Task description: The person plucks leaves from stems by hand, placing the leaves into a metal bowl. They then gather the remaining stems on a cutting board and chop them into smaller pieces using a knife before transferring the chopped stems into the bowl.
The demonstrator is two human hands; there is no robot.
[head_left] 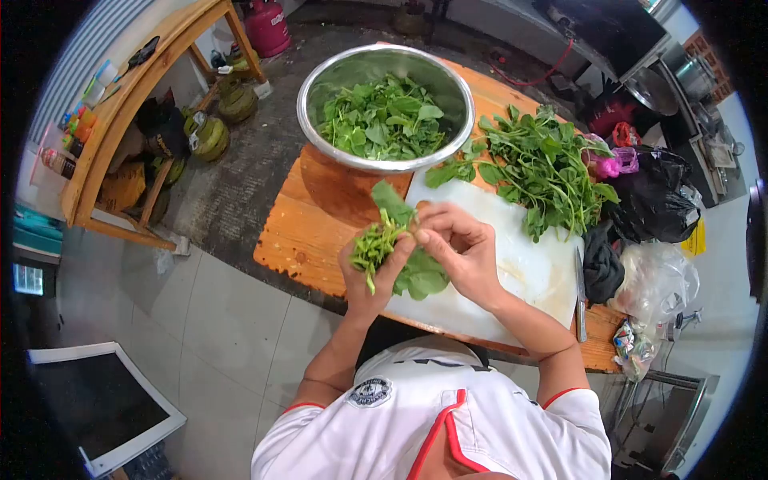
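Note:
My left hand [372,276] is wrapped round a small bunch of leafy greens [376,246], its cut stems pointing up and left and broad leaves hanging out on the far side. Close against it, my right hand [466,254] pinches at the same bunch with thumb and forefinger; the exact bit between the fingertips is partly hidden. Beyond both hands stands a large steel bowl [310,138] with loose green leaves [384,120] inside. A bigger pile of leafy greens [544,164] lies at the right, partly over the white cutting board [520,272].
A knife [581,300] lies along the board's right edge on the wooden table [292,248]. Black plastic bags [652,196], a pink bag [604,160] and a clear bag [656,280] crowd the right side. A wooden shelf [152,68] with green gas cylinders [206,136] stands at the left.

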